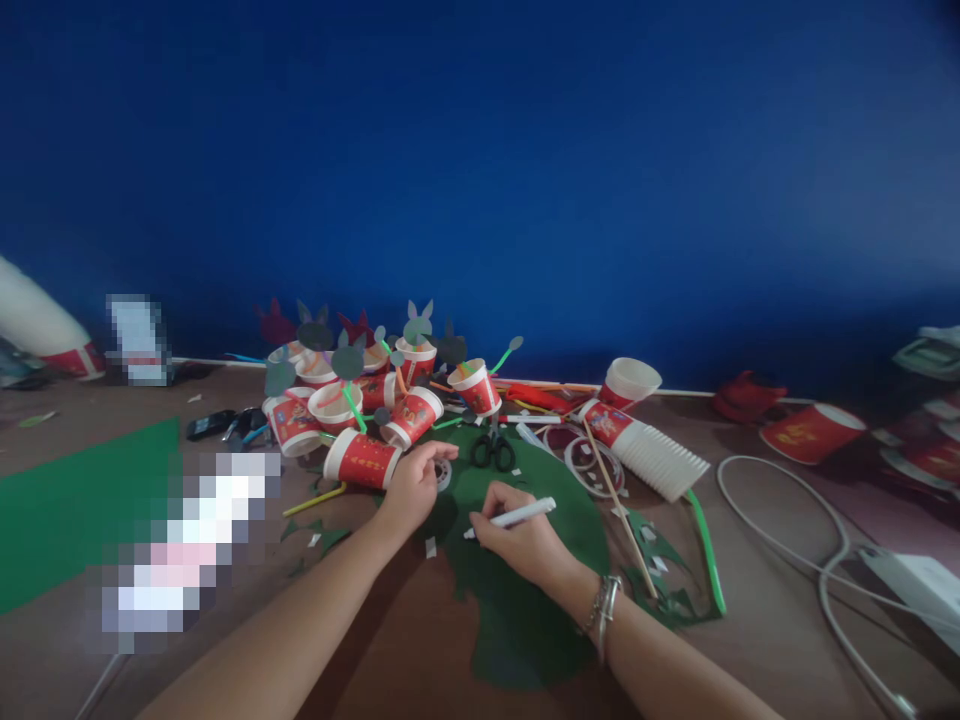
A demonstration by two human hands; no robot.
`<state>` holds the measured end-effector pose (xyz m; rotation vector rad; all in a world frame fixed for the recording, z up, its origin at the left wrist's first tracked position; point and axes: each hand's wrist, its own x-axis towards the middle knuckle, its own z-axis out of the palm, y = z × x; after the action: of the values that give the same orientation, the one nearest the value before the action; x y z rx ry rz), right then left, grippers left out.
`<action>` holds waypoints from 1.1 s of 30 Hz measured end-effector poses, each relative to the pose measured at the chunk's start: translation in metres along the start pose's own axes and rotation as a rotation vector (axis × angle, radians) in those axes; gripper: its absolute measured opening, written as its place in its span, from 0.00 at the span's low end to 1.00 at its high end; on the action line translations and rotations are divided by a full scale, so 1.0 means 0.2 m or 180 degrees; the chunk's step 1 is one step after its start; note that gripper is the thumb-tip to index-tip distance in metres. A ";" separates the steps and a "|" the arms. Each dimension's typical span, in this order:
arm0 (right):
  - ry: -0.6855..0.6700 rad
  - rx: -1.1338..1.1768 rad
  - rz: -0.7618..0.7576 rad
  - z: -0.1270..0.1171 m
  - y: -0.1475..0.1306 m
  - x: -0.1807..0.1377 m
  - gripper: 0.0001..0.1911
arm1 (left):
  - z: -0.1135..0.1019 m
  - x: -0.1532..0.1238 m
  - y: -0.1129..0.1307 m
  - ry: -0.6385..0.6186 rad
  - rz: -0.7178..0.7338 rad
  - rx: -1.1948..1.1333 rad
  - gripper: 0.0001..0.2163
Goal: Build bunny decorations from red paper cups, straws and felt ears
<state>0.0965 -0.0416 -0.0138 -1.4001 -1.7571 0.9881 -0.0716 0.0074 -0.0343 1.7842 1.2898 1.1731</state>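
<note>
My right hand (pixel 532 548) is closed around a white marker (pixel 529 510), its tip pointing left and down over a dark green sheet (pixel 540 640) with cut edges. My left hand (pixel 411 485) has its fingers stretched out to the right, at the sheet's upper left. Right beside those fingers is a small tape roll (pixel 444 474), partly covered by the hand. A red paper cup (pixel 361 460) lies on its side just left of my left hand. Black-handled scissors (pixel 492 452) rest on the sheet above the marker, their blades pointing away from me.
Behind are several red cups with bendy straws and paper animal heads (pixel 418 328). A stack of cups (pixel 637 450), a wooden stick (pixel 619 505) and a green straw (pixel 706 555) lie right. A white cable (pixel 821 580) curls far right; another green sheet (pixel 82 500) lies left.
</note>
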 end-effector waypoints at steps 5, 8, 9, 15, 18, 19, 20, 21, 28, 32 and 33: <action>0.0001 -0.0148 -0.0079 0.01 0.01 0.00 0.12 | 0.00 0.00 -0.01 0.0023 0.0028 0.0001 0.18; -0.0018 -0.0197 -0.0104 0.01 0.01 -0.01 0.11 | 0.00 0.00 -0.01 0.0027 0.0035 0.0004 0.18; -0.0026 -0.0199 -0.0106 0.01 0.01 -0.01 0.11 | 0.00 0.00 -0.01 0.0026 0.0038 0.0006 0.18; -0.0031 -0.0194 -0.0143 0.01 0.01 -0.01 0.11 | 0.00 0.00 0.00 0.0007 0.0036 0.0014 0.19; -0.0064 -0.0191 -0.0133 0.01 0.00 -0.01 0.11 | 0.00 0.00 0.01 0.0003 0.0027 0.0012 0.18; -0.0075 -0.0183 -0.0133 0.01 0.00 -0.01 0.12 | 0.00 0.00 0.01 0.0004 0.0025 0.0011 0.18; -0.0080 -0.0174 -0.0140 0.01 0.00 -0.01 0.12 | 0.00 0.00 0.01 0.0005 0.0021 0.0011 0.18; -0.0078 -0.0170 -0.0157 0.01 0.00 -0.01 0.11 | 0.00 0.00 0.01 0.0005 0.0018 0.0011 0.18; -0.0061 -0.0017 0.0046 0.00 0.01 0.00 0.11 | -0.01 0.00 0.01 0.0003 -0.0012 0.0021 0.18; -0.0044 -0.0141 -0.0036 0.01 0.01 0.00 0.11 | -0.01 0.00 0.02 -0.0015 -0.0018 0.0025 0.18; -0.0039 -0.0180 -0.0077 0.01 0.01 0.00 0.11 | -0.01 0.00 0.02 -0.0018 -0.0020 0.0026 0.18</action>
<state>0.0959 -0.0425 -0.0159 -1.4070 -1.8198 0.9428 -0.0714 0.0060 -0.0310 1.7869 1.2978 1.1604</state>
